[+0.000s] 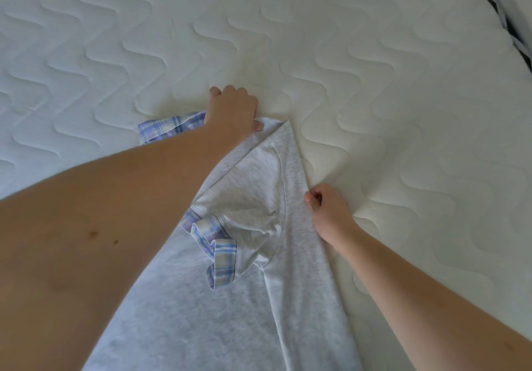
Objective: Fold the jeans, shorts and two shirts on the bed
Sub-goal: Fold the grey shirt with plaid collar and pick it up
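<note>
You're on shirt step: light grey marl T-shirt (259, 298) spread on white quilted mattress (374, 53), over blue plaid shirt (169, 125); left hand (233, 111) pinches far corner, right hand (328, 212) pinches side edge; next, judge sleeve fold inward

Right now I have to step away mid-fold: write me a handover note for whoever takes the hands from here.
Left hand: grips the far end of the grey shirt, fingers curled.
Right hand: pinches the grey shirt's right edge.
Grey shirt lies lengthwise on the bed, its right side turned in. The plaid shirt sits bunched under and over it, poking out by the left hand.
Done: no finished fold in view.
Left: finish the grey shirt, free and fold the plaid one. Jeans and shorts are out of view.
</note>
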Motion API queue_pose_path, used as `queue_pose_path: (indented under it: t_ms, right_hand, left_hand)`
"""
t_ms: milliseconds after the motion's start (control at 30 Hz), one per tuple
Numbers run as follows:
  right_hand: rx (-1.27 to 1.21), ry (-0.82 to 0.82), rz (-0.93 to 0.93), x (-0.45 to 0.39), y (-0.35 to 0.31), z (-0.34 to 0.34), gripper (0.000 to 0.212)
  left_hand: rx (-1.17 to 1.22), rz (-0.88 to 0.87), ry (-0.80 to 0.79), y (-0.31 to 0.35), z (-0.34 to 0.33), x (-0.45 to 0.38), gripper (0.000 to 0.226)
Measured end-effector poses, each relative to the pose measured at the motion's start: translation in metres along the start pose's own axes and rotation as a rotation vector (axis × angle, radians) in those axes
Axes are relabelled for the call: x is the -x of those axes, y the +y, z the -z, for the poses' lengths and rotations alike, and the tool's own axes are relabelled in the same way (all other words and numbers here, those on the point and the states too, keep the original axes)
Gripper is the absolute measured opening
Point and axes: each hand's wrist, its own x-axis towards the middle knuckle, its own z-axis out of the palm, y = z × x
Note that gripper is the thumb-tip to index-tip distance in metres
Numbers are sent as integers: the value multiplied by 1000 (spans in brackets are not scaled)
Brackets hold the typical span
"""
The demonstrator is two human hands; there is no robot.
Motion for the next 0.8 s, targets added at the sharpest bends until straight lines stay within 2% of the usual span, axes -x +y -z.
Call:
queue_pose_path:
  t_ms: [67, 133, 200, 233, 333, 367, 500, 600, 633, 667, 733, 767, 800]
  right_hand:
    - [0, -1, 4, 0, -1, 0, 15]
    - [-1, -7, -3, 0, -1, 0, 15]
    - [-7, -5, -4, 1, -1, 0, 16]
    - [-11, -1, -1, 2, -1, 0, 17]
    - [3, 4, 14, 5, -4, 1, 23]
    - [8, 0, 14, 5, -4, 2, 24]
    - [-6, -43, 4, 8, -6, 4, 27]
    - [-27, -93, -22, 14, -15, 12, 26]
    - [-20, -60, -21, 20, -18, 14, 24]
    - [7, 42, 1, 31, -20, 15, 24]
    - [99, 339, 218, 68, -27, 5, 24]
    - [143, 394, 381, 92, -34, -7, 24]
    - [183, 359, 518, 117, -41, -22, 26]
  left_hand:
    - [79, -12, 145, 1, -4, 12, 37]
    - [295, -3, 324, -3, -3, 30, 28]
    - [492, 93, 373, -13, -2, 54, 23]
    - [508, 156, 285, -18, -5, 67, 29]
    - [360, 252, -245, -31, -21, 107, 55]
    - [355, 252, -361, -32, -26, 119, 58]
    - [414, 240, -486, -30, -32, 149, 57]
    - [590, 320, -398, -28, -32, 159, 41]
    - [696, 373, -344, -30, -31, 162, 33]
    - [788, 421, -290, -33, -32, 164, 29]
    - [937, 514, -195, -39, -36, 168, 20]
    - [976, 552, -156, -42, -38, 172, 13]
    - [972, 581, -124, -43, -41, 174, 8]
